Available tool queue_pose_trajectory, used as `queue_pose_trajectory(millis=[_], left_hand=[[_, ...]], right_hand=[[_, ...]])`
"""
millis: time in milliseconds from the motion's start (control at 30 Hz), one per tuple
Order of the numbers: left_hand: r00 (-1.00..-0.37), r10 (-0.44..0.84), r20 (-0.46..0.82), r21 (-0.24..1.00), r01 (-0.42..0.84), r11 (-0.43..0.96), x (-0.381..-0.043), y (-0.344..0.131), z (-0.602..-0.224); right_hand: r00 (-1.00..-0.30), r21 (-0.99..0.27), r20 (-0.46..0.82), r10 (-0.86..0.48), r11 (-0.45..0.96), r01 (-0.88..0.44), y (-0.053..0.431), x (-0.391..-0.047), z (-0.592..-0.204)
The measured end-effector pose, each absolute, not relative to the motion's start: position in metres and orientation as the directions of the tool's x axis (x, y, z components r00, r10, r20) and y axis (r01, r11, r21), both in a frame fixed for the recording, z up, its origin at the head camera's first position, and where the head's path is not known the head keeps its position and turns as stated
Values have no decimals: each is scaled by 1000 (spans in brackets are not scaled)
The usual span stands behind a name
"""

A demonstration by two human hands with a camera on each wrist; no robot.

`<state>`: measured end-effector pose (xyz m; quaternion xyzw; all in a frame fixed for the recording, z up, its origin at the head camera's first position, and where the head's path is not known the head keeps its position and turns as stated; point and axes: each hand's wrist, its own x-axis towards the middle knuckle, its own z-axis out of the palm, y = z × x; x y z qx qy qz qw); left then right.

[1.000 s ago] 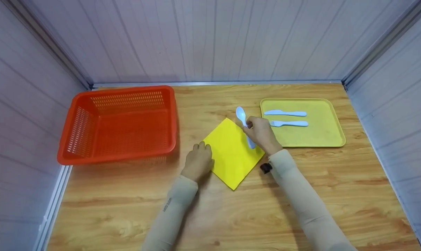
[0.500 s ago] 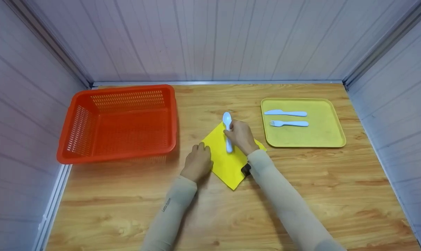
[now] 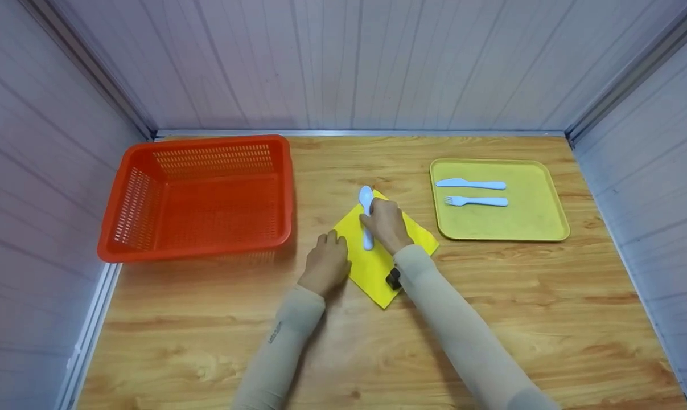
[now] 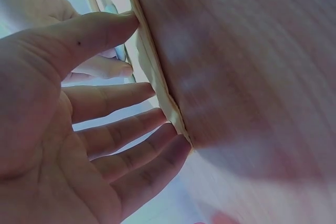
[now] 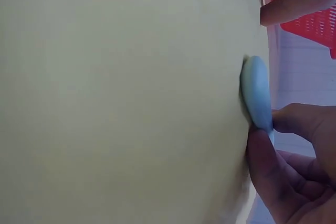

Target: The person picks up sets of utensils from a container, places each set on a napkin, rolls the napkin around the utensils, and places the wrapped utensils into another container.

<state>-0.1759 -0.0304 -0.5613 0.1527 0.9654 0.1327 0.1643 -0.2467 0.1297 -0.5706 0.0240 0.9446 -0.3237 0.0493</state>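
A white-blue spoon point(image 3: 367, 236) lies over the yellow napkin point(image 3: 371, 276), bowl toward the back wall. My right hand point(image 3: 390, 225) pinches its handle between thumb and fingers; in the right wrist view the handle end point(image 5: 256, 90) lies against the napkin. My left hand point(image 3: 327, 263) rests at the napkin's left corner. In the left wrist view, its fingers point(image 4: 126, 98) are spread and nearly straight, with their tips on the napkin's layered edge point(image 4: 157, 77). The right forearm and hand hide part of the napkin.
An orange-red basket point(image 3: 195, 256) stands at the left on the wooden table point(image 3: 343, 353). To the right lies a yellow tray point(image 3: 525, 222) bearing a knife point(image 3: 471, 184) and a fork point(image 3: 477, 201). White panel walls point(image 3: 343, 68) enclose the back and sides.
My right hand has carried the spoon left, from beside the tray to over the napkin's upper middle, turning it nearly straight. The left hand has stayed at the napkin's left corner.
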Motion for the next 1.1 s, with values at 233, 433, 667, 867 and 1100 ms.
queue_pose_trajectory(millis=[233, 433, 667, 867, 1100], left_hand=[[-899, 336, -281, 306, 248, 919, -175, -30, -561], [-899, 321, -297, 303, 230, 925, -176, -29, -560], [-895, 333, -299, 315, 237, 919, -176, -30, -561], [-895, 337, -291, 338, 233, 912, -176, -33, -559], [-900, 398, -178, 333, 326, 885, -180, -23, -547]], right_hand=[[-996, -601, -85, 14, 796, 63, 130, -245, -573], [-997, -593, -80, 9, 803, 55, 130, -246, -573], [-998, -603, -65, -11, 798, 30, 133, -245, -570], [-997, -586, -40, -62, 810, -27, 140, -241, -563], [-994, -521, -6, -106, 849, -87, 157, -237, -542]])
